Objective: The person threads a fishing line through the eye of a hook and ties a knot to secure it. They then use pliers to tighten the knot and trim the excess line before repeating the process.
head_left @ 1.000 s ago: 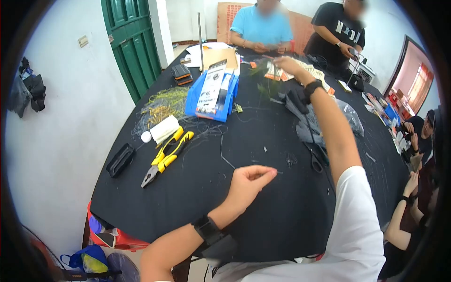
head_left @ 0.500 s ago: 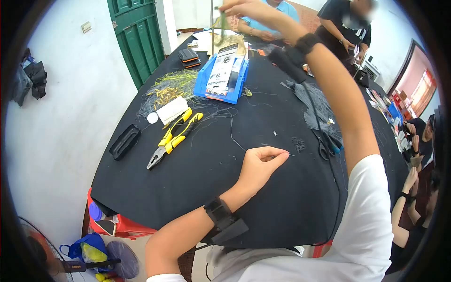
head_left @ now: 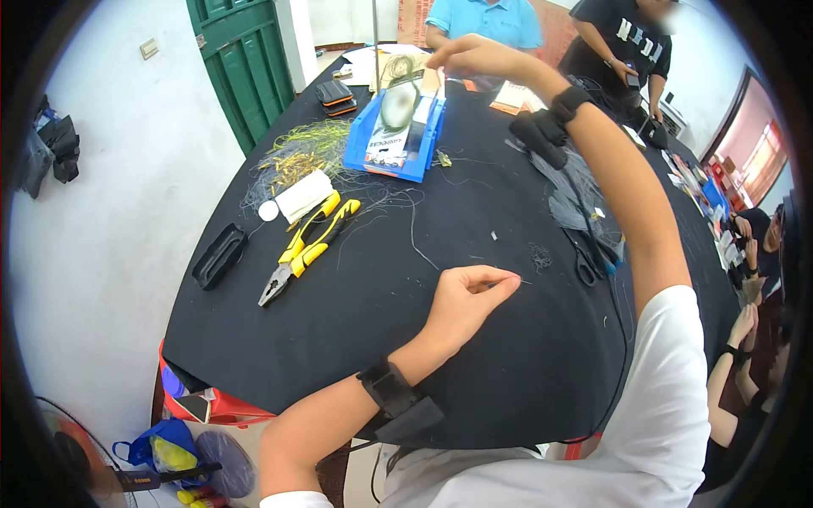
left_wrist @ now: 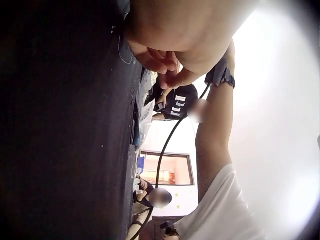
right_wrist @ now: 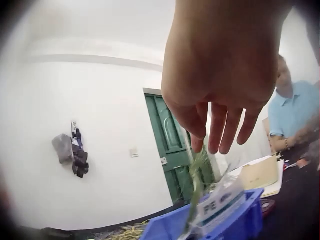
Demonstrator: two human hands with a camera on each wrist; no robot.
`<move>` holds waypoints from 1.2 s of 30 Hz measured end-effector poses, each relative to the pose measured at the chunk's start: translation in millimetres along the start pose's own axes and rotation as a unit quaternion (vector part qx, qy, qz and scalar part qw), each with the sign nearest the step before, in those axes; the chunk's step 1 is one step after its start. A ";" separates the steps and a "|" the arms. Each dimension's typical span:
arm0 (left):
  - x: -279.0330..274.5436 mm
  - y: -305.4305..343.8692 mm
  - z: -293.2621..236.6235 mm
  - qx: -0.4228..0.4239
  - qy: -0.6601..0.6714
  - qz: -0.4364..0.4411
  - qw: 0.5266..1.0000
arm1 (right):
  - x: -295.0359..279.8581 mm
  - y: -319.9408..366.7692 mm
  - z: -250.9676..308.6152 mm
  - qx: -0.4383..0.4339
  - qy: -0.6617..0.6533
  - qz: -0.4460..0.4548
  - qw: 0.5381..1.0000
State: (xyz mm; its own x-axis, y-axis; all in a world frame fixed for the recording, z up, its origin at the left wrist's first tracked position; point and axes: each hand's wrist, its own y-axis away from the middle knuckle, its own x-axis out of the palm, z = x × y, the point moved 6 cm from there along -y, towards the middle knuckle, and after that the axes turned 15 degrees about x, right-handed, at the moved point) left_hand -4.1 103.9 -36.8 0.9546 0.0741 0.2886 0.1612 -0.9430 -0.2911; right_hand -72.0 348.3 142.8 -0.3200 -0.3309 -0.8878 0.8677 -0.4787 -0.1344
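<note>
Low over the black table, my left hand [head_left: 466,306] pinches a thin line between thumb and fingertips; in the left wrist view the same hand [left_wrist: 185,40] has its fingertips together. My right hand [head_left: 483,57] is raised at the far side, beside the blue bin [head_left: 360,140]. From its thumb and index finger, in the right wrist view, a green bundle of line [right_wrist: 196,185] hangs over the bin [right_wrist: 247,217]; the other fingers of this hand [right_wrist: 222,65] point down. A white printed packet [head_left: 387,151] lies in the bin, partly behind the bundle.
Yellow-handled pliers [head_left: 312,245], a black tray [head_left: 220,256] and tangled yellow-green line [head_left: 296,161] lie to the left. Scissors [head_left: 584,267] and a grey bundle [head_left: 574,203] lie to the right. A thin rod [head_left: 376,42] stands behind the bin. People are across the table.
My right hand has moved left from the table's far right to above the blue bin, carrying the green bundle, which has come down over the packet. My left hand keeps its pinch.
</note>
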 end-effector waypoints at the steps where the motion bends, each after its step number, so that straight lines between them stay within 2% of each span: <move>1: -0.4 0.5 0.5 -0.009 -0.006 -0.002 1.000 | -2.3 7.3 -16.4 0.021 0.017 0.030 0.999; 3: -1.0 0.6 1.0 -0.024 -0.020 -0.003 0.999 | -1.7 23.2 -52.4 0.062 0.052 0.087 0.993; 4: -0.1 0.2 0.2 -0.021 -0.021 -0.001 1.000 | 4.5 34.3 -71.1 0.113 0.064 0.104 0.986; 5: 0.9 0.7 -0.5 -0.016 -0.022 0.000 1.000 | 6.7 59.3 -72.0 0.231 0.157 0.093 0.956; 6: 1.5 0.1 -1.6 -0.012 -0.023 -0.001 1.000 | 17.7 63.8 -87.6 0.155 0.174 0.095 0.968; 7: 0.9 -0.8 -2.0 -0.018 -0.032 0.000 0.999 | 31.7 70.2 -109.6 0.216 0.142 0.103 0.961; 8: -0.7 -0.5 -2.0 -0.025 -0.042 0.000 0.999 | 42.9 80.9 -104.2 0.246 0.239 0.095 0.934; 9: -1.8 0.2 -1.3 -0.034 -0.053 -0.001 0.998 | 62.0 78.9 -125.8 0.207 0.130 0.106 0.964; 12: -1.7 0.0 -3.6 -0.043 -0.050 -0.010 0.998 | 93.9 80.0 -111.5 0.220 0.106 0.097 0.965; 15: -2.3 -0.1 -1.5 -0.048 -0.042 -0.016 0.998 | 115.1 61.9 -92.6 0.149 0.041 0.070 0.986; 18: -2.4 -0.8 -0.2 -0.055 -0.040 -0.012 0.998 | 134.1 52.1 -69.5 0.097 0.062 0.099 0.988; 19: -2.6 -0.8 0.4 -0.057 -0.037 -0.012 0.998 | 138.6 48.3 -67.8 0.119 0.109 0.093 0.982; 22: -1.3 -0.8 1.8 -0.051 -0.021 -0.008 0.998 | 136.8 46.1 -53.0 0.053 0.166 0.019 0.985; 28: -0.6 -1.2 0.1 -0.026 -0.013 -0.006 1.000 | 127.6 49.0 -57.7 0.117 0.071 0.031 0.990; 32: -1.1 -1.1 -0.5 -0.021 -0.010 -0.004 1.000 | 125.2 65.5 -51.3 0.177 -0.038 0.117 0.977; 36: -1.3 -0.5 0.0 -0.026 -0.026 0.002 0.999 | 120.7 73.4 3.9 0.101 -0.132 0.162 0.973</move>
State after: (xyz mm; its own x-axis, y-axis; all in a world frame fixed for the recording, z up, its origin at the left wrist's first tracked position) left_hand -5.4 104.3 -37.0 0.9671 0.0853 0.2398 0.1449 -0.9591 -0.2432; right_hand -48.5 270.1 27.5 -0.1515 -0.6763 -0.7208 0.8556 -0.4549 0.2470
